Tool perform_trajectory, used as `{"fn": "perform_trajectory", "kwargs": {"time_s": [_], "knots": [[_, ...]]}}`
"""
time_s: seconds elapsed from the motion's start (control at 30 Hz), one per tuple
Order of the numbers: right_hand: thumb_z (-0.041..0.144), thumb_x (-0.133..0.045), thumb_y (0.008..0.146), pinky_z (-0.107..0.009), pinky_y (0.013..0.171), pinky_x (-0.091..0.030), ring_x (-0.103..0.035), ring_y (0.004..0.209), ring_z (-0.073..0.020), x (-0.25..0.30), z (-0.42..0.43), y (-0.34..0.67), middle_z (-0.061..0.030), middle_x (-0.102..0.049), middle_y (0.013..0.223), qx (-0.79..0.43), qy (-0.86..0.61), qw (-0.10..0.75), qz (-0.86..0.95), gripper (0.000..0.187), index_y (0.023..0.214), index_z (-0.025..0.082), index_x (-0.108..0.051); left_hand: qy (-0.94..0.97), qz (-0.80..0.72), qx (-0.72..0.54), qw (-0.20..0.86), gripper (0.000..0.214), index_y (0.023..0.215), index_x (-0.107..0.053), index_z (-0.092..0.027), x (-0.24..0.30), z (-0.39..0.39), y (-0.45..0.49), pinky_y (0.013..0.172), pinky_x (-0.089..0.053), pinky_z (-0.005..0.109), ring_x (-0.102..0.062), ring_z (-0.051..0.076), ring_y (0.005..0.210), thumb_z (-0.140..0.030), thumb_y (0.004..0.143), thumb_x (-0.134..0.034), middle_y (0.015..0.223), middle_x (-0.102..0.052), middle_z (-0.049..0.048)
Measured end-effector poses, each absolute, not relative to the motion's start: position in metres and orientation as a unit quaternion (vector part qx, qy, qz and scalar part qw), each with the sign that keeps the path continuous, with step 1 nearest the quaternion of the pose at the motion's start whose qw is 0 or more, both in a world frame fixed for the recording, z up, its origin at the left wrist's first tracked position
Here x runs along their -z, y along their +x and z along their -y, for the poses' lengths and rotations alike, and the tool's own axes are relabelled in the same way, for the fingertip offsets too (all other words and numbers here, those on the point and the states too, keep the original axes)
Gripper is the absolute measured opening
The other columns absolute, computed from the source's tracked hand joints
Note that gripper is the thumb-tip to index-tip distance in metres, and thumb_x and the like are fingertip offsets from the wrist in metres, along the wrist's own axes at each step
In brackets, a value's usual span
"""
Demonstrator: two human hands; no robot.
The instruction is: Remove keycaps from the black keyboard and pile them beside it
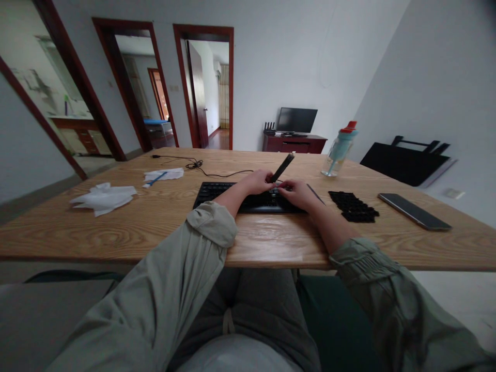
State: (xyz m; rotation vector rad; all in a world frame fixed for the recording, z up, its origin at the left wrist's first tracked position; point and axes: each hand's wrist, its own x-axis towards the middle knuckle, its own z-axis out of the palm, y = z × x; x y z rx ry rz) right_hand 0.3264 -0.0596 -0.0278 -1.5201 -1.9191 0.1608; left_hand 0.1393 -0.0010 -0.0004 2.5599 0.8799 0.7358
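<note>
A black keyboard [209,192] lies in front of me near the table's front edge, its middle and right part mostly under my hands. My left hand [258,182] is closed round a dark, slim stick-like tool [283,166] that slants up and to the right over the keyboard; its lower end is hidden by my fingers. Beside it, my right hand [297,193] rests at the keyboard's right part, fingertips pressed together on or just above the keys. Whatever they pinch is too small to make out. Right of the keyboard, several loose black keycaps [352,206] lie grouped in rows.
A phone [414,211] lies at the right, and a bottle with a red lid [339,150] stands behind the keycaps. Crumpled white tissue [104,198] and a blue stick-like item [157,178] on another tissue lie left. The keyboard's cable [194,164] runs along the back.
</note>
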Motion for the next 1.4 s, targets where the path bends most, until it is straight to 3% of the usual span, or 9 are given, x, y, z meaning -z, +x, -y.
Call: {"fn": "perform_trajectory", "kwargs": {"time_s": [0.13,0.33,0.67,1.3,1.4], "knots": [[0.035,-0.060,0.082,-0.034,0.081,-0.046,-0.064,0.087,-0.0231,0.032,0.059,0.318,-0.0078,-0.072,0.091,0.026,-0.578,0.302,0.757,0.023,0.091,0.019,-0.075,0.878,-0.367,-0.293,0.095,0.024,0.093,-0.064,-0.016,0.005,0.006,0.140,0.069,-0.045,0.029,-0.060,0.018,0.075,-0.036,0.080,-0.060,0.085,-0.069,0.0057],[0.020,-0.058,0.076,-0.031,0.083,-0.047,-0.064,0.085,-0.0201,0.033,0.062,0.316,-0.0057,-0.072,0.090,0.048,-0.526,0.346,0.776,0.020,0.088,0.018,-0.075,0.857,-0.416,-0.298,0.063,0.032,0.104,-0.062,-0.018,0.007,0.012,0.146,0.075,-0.047,0.031,-0.064,0.021,0.084,-0.043,0.085,-0.056,0.094,-0.070,0.0085],[0.024,-0.056,0.080,-0.038,0.091,-0.045,-0.063,0.094,-0.0245,0.037,0.065,0.312,-0.0083,-0.073,0.103,0.122,-0.515,0.287,0.798,0.027,0.098,0.020,-0.076,0.843,-0.446,-0.299,0.041,0.038,0.111,-0.063,-0.021,0.014,0.006,0.157,0.080,-0.049,0.034,-0.067,0.025,0.096,-0.046,0.094,-0.039,0.104,-0.072,0.0104],[0.023,-0.057,0.081,-0.033,0.092,-0.045,-0.065,0.092,-0.0210,0.037,0.064,0.313,-0.0049,-0.075,0.097,0.085,-0.515,0.287,0.803,0.026,0.096,0.021,-0.077,0.851,-0.388,-0.349,0.062,0.036,0.109,-0.065,-0.017,0.017,0.010,0.152,0.081,-0.046,0.030,-0.065,0.022,0.094,-0.042,0.095,-0.043,0.101,-0.071,0.0096],[0.023,-0.055,0.083,-0.033,0.089,-0.046,-0.065,0.089,-0.0211,0.035,0.066,0.311,-0.0051,-0.075,0.096,0.084,-0.516,0.293,0.801,0.032,0.107,0.022,-0.075,0.816,-0.406,-0.402,0.088,0.035,0.106,-0.063,-0.016,0.016,0.006,0.150,0.078,-0.046,0.029,-0.064,0.021,0.091,-0.041,0.096,-0.041,0.099,-0.070,0.0097]]}}
